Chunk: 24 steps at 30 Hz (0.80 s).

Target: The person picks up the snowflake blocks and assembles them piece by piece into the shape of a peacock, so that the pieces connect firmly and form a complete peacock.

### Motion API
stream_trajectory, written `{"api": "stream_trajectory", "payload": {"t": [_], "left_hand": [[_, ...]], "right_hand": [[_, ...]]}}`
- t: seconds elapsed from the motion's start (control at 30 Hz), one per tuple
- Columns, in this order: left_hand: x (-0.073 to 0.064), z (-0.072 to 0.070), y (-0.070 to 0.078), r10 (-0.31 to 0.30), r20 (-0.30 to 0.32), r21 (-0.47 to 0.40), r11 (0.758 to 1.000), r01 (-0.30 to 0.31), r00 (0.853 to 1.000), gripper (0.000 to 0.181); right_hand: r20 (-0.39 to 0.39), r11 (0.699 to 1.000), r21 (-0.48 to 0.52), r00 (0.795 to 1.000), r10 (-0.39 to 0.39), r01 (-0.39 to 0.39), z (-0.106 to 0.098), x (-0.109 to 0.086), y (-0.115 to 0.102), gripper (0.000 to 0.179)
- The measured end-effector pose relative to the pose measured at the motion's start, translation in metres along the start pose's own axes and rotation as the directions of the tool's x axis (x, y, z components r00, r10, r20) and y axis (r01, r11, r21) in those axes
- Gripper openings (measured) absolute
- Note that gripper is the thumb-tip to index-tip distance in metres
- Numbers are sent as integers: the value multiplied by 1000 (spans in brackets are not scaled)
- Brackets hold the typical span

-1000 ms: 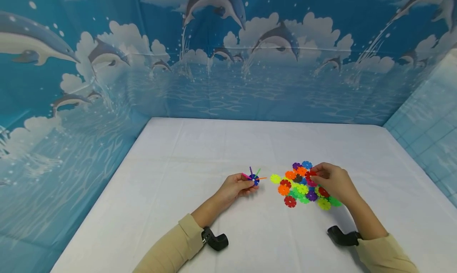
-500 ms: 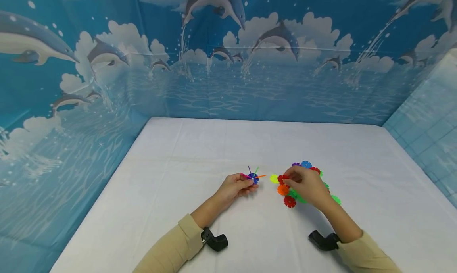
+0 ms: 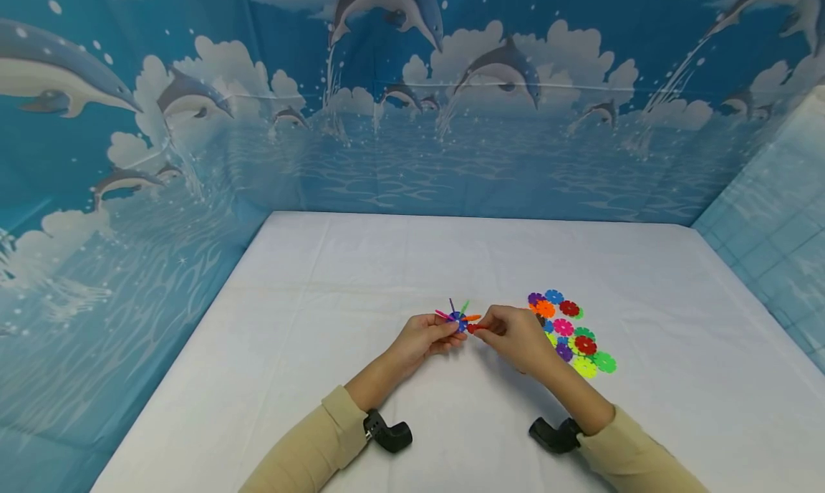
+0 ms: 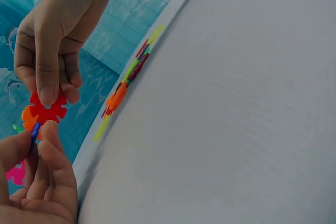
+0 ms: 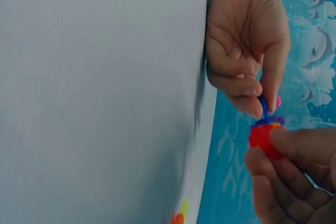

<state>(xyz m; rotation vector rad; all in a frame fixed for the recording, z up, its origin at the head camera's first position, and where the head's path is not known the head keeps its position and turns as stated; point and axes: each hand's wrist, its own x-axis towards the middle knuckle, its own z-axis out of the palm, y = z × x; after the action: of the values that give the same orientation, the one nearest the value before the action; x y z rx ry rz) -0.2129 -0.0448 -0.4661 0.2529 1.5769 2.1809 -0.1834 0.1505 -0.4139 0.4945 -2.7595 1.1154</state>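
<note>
Where R hand (image 3: 518, 338) overlaps, discs (image 3: 563, 327) are pt. hidden.

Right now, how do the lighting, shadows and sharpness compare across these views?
Head view: brightest, with a soft shadow on the white table below the right hand; left wrist view: dim, a faint shadow running along the loose discs; right wrist view: also dim, a broad shadow low in frame, and the red disc looks soft-edged.

Notched red disc (image 4: 48, 113) at the edge of a blue disc (image 3: 461, 322) with radiating coloured discs (image 3: 473, 317)
</note>
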Motion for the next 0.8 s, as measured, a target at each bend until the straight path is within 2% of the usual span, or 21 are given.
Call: {"api": "stream_trajectory", "payload": {"t": [0.2, 0.4, 0.57, 0.67, 0.8], "left_hand": [[-1, -1, 0, -7, 18, 6, 1000, 7, 1000, 12], [-2, -2, 0, 12, 18, -4, 1000, -12, 1000, 12], [-1, -2, -1, 21, 7, -21, 1000, -21, 1000, 14], [-1, -1, -2, 39, 7, -13, 999, -39, 999, 13], [0, 0, -4, 64, 9, 0, 998, -64, 998, 11]], "right_hand": [[-14, 990, -75, 992, -122, 121, 8, 0, -6, 14], [-43, 976, -133, 983, -180, 173, 13, 0, -11, 15], [-76, 956, -166, 963, -259, 244, 16, 3, -10, 16], [-77, 959, -164, 967, -244, 229, 16, 4, -9, 16], [-23, 983, -111, 989, -148, 144, 13, 3, -7, 11]]}}
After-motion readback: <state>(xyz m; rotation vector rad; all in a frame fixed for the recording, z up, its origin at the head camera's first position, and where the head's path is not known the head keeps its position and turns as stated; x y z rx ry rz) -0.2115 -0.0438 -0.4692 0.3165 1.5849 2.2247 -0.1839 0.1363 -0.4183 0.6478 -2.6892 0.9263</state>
